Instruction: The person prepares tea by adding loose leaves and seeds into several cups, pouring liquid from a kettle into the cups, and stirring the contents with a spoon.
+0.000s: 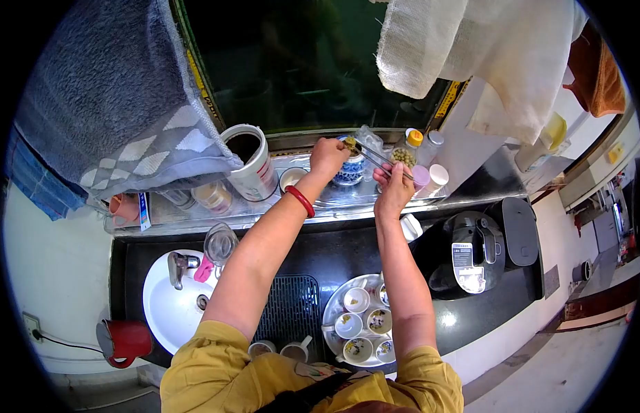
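Note:
Over the ledge, my right hand (394,191) is closed around slim metal tongs (376,158), which slant up and left. Their far end reaches a yellow-green clump (351,143) above a blue-and-white jar (349,173). My left hand (329,157), with a red bangle (301,202) on its wrist, is closed beside the jar and close to the clump; what its fingers grip is hidden. On the counter below, a round tray (327,314) bears several white cups (356,299), some with yellowish and dark bits inside.
A bottle of green pellets (404,153) and lidded containers (438,176) stand right of the jar. At left are a large white tub (263,180), a hanging towel (127,89) and a sink (158,303). A black appliance (437,265) stands at right.

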A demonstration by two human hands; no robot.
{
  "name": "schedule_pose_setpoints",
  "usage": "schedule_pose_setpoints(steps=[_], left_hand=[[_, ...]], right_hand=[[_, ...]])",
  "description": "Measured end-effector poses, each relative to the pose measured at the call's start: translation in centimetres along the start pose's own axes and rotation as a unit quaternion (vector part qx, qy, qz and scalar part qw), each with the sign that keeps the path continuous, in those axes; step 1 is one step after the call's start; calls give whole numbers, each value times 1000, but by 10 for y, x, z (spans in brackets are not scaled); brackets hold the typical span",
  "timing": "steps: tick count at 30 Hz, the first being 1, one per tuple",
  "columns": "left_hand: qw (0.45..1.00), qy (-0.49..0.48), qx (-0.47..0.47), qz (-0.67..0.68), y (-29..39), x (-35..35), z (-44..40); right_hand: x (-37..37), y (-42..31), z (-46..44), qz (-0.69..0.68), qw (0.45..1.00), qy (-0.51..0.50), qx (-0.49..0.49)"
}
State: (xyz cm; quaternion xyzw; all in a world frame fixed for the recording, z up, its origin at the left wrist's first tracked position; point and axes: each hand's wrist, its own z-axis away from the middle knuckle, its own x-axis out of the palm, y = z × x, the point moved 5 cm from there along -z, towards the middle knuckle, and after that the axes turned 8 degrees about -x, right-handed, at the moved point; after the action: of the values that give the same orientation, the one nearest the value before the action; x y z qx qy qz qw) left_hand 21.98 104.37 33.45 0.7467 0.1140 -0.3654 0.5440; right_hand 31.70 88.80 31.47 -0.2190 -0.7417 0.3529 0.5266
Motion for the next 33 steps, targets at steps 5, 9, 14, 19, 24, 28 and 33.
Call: schedule_pose_setpoints(steps=[5,9,14,19,24,28,33], left_hand=[[997,-6,-14,70,-4,1,0],[994,15,-10,110,-25,15,-11],[976,-21,-70,207,-30,13,-9],[957,-45,-110,266,-30,14,-7],[953,-61,-113,274,-32,23,-10],[958,-53,-113,258,-30,21,-9],[950,-50,-122,284,-25,19,-6]], right_hand=[[-1,-1,-1,-15,1000,-1,-6],[-8,6,-6,-5,1000,11,-10],[0,4,-4,98,992,-76,-18],[11,-12,7,145,979,-131,-56],[20,-13,17,214,940,-209,-165],[20,-13,19,228,928,-214,-201],[19,-11,19,222,933,-191,-209]])
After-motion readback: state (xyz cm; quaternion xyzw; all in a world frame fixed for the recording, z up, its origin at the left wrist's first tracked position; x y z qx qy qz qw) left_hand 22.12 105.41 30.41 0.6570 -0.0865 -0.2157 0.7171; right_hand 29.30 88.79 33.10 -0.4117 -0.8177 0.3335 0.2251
